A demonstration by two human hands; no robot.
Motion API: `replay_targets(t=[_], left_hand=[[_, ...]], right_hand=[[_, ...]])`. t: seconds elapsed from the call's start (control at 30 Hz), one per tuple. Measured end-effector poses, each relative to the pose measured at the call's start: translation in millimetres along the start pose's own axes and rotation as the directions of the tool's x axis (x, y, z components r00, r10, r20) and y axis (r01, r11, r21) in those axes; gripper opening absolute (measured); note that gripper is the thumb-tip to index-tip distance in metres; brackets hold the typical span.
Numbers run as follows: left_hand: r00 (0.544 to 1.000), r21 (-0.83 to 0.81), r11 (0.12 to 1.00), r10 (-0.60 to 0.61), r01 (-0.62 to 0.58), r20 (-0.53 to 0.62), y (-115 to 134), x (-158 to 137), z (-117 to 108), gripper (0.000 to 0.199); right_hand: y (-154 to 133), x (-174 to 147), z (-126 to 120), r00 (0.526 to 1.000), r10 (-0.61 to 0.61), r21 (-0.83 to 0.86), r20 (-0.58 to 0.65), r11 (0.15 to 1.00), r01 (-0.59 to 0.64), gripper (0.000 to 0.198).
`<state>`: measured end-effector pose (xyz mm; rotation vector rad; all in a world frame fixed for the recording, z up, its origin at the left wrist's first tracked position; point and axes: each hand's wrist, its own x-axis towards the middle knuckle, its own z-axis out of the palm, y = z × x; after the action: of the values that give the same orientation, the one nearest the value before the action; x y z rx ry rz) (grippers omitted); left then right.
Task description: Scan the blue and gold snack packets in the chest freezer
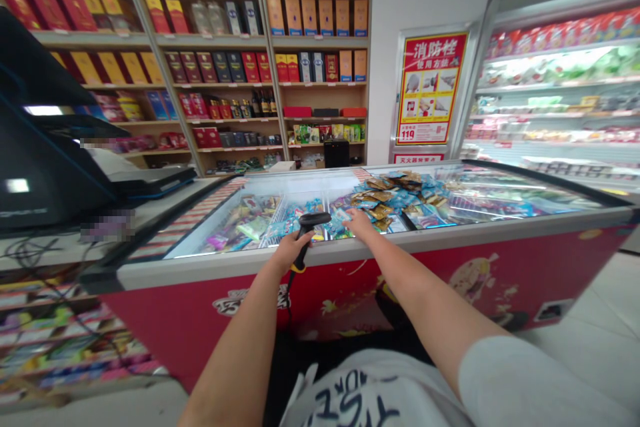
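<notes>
My left hand [293, 250] is wrapped round the grip of a black barcode scanner [314, 219], held over the front rim of a chest freezer [200, 263]. The scanner's head points to the right, and yellow trim shows at the base of its handle. My right hand [357, 221] reaches over the same rim, its fingers closed at a light-blue wrapped packet [342, 215]. The packet is small and blurred in the view. Just beyond that hand, blue and gold-brown packets [395, 195] lie in a heap at the freezer's top. More bagged goods [245, 223] fill the left compartment.
A dark checkout machine [50, 147] stands on the counter at left, with loose cables [40, 260] below. Shelves [220, 83] of boxes and bottles line the back wall. A red and yellow poster [433, 88] hangs beside a lit display fridge [560, 87] at right.
</notes>
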<state>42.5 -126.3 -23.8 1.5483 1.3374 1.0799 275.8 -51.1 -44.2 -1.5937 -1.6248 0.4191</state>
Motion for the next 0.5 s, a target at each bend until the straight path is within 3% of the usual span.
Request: replay_targets(t=[0.23, 0.37, 0.5], left_hand=[[1.000, -0.016, 1.000, -0.014, 0.014, 0.014, 2.5, -2.4, -0.4, 0.045], [1.000, -0.042, 0.999, -0.029, 0.030, 0.008, 2.4, -2.3, -0.2, 0.045], [1.000, -0.044, 0.999, -0.015, 0.014, -0.008, 0.7, -1.2, -0.6, 0.045]], right_hand=[[0.6, -1.1, -1.0, 0.999, 0.032, 0.087, -0.012, 0.996, -0.031, 0.035], [-3.2, -2.8, -1.7, 0.992, 0.120, 0.266, -0.033, 0.958, -0.107, 0.027], [-10.8, 5.3, -9.3, 0.956, 0.241, 0.475, -0.170, 0.869, -0.135, 0.028]])
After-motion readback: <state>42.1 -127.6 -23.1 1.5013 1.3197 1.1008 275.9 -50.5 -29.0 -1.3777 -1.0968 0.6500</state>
